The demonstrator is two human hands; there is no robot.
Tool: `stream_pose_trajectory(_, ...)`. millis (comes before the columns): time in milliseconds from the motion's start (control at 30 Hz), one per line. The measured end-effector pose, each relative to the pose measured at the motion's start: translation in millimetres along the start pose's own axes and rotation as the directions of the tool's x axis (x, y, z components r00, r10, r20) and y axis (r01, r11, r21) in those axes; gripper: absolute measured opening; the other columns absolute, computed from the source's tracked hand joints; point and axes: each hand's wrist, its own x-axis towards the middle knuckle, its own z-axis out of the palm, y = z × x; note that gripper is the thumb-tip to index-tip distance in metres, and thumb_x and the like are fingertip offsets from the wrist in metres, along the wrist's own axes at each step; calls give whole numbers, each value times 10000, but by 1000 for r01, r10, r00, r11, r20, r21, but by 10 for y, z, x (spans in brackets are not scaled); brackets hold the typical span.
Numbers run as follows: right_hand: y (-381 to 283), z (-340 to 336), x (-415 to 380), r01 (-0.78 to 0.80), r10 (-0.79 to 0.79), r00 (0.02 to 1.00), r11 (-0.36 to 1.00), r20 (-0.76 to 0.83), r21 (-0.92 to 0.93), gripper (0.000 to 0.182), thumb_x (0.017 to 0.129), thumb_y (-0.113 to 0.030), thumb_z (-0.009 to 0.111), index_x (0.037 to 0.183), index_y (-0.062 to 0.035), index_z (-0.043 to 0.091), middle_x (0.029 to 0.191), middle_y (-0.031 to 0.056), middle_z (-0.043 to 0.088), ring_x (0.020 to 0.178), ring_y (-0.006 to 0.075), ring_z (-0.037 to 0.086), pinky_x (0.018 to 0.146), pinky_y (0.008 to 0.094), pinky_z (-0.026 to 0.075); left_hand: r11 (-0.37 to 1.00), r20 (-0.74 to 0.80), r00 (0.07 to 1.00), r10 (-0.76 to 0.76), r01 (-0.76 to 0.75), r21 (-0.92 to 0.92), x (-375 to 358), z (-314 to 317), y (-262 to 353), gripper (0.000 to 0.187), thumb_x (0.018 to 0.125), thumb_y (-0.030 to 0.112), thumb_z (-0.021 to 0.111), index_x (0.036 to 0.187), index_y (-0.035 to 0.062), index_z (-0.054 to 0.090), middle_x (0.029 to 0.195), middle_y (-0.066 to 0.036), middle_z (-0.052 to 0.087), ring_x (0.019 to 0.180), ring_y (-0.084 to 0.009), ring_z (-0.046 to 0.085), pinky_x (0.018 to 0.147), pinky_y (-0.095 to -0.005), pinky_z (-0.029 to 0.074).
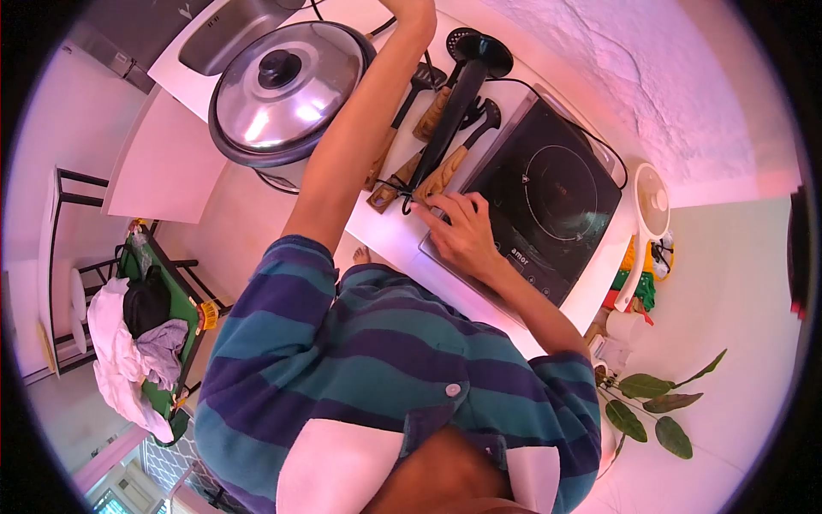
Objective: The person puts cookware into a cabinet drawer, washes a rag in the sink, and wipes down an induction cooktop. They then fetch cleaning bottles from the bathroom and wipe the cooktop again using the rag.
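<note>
Nearest, at 6 o'clock, is the person's striped shirt [411, 351] in teal and dark purple, with a pale collar. A little off the centre toward 1 o'clock, the right hand [458, 230] lies over the near edge of the worktop [398, 244], its fingers loosely bent and their tips by the handle ends of a group of utensils [443, 174]; whether they grip anything cannot be told. Those utensils lie side by side from the centre up to 12 and 1 o'clock, several with wooden handles and black heads, and a long black ladle [452, 120] rests over them. Beside them at 2 o'clock sits the black cooktop [552, 193], partly under the right hand and forearm. The left forearm reaches up past 11 o'clock to 12, in front of the right edge of a large pot [321, 64] with a shiny lid and black knob; the left hand is beyond the top edge, so its state cannot be told. Farther off come a metal sink [227, 38] at 11 o'clock, a rough pale wall [634, 86] at 2, a lidded pan [648, 210] near 3, leaves of a plant [627, 421] at 4, and a white cloth [116, 330] at 8 to 9.
</note>
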Motion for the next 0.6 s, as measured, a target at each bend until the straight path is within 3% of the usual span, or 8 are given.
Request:
stream_pose_trajectory(33, -40, -5, 79, 30, -30, 1000, 999, -7, 28, 535, 580, -21, 616, 1092, -161, 555, 1066, 42, 508, 991, 213, 461, 860, 423, 300, 1000, -1, 1000, -5, 5, 1, 7, 7, 6, 197, 829, 148, 536, 866, -45, 544, 602, 12, 441, 544, -77, 370, 486, -227, 313)
stream_pose_trajectory(133, -81, 48, 336, 142, -138, 990, 978, 40, -150, 442, 595, -36, 606, 1026, -136, 589, 1058, 69, 509, 1001, 217, 461, 882, 420, 302, 998, 4, 999, -42, 42, -37, 27, 38, -23, 187, 824, 154, 538, 851, -32, 546, 599, 10, 447, 546, -79, 378, 493, -227, 318)
stream_pose_trajectory(233, 96, 279, 352, 129, -111, 987, 980, 118, -154, 311, 608, -70, 605, 917, -106, 621, 995, 84, 519, 980, 224, 472, 875, 399, 327, 993, 29, 997, -69, 71, -93, 76, 58, -81, 175, 821, 153, 536, 833, -21, 552, 592, 12, 443, 538, -79, 376, 482, -229, 315)
stream_pose_trajectory(333, 199, 319, 355, 105, -82, 972, 990, 219, -97, 185, 708, -109, 510, 854, -103, 624, 944, 75, 520, 910, 210, 475, 862, 396, 333, 990, 60, 994, -92, 98, -105, 110, 68, 41, 171, 820, 155, 534, 812, -14, 557, 582, 15, 438, 521, -78, 369, 465, -230, 306)
stream_pose_trajectory(433, 285, 272, 409, 162, -145, 979, 980, 146, -114, 164, 681, -102, 545, 827, -116, 618, 860, 58, 513, 863, 214, 491, 802, 377, 376, 999, 51, 998, -39, 40, -6, 73, 66, 233, 171, 818, 158, 535, 792, -10, 558, 567, 19, 433, 503, -72, 361, 449, -228, 293)
stream_pose_trajectory(500, 318, 3, 541, 112, -115, 993, 991, -32, -70, 174, 655, -79, 574, 822, -115, 609, 840, 60, 514, 803, 213, 508, 730, 347, 409, 990, 48, 998, -38, 31, 141, 51, 30, 402, 169, 815, 159, 540, 786, -6, 558, 558, 21, 430, 494, -65, 357, 443, -223, 284)
stream_pose_trajectory(600, 500, -523, 796, -48, 60, 972, 997, -225, 59, 207, 640, -45, 628, 834, -106, 591, 791, 56, 499, 693, 179, 538, 592, 273, 433, 995, 119, 990, -71, 79, -60, 50, -59, 317, 161, 808, 158, 548, 770, 2, 554, 547, 22, 430, 480, -61, 357, 437, -216, 279)
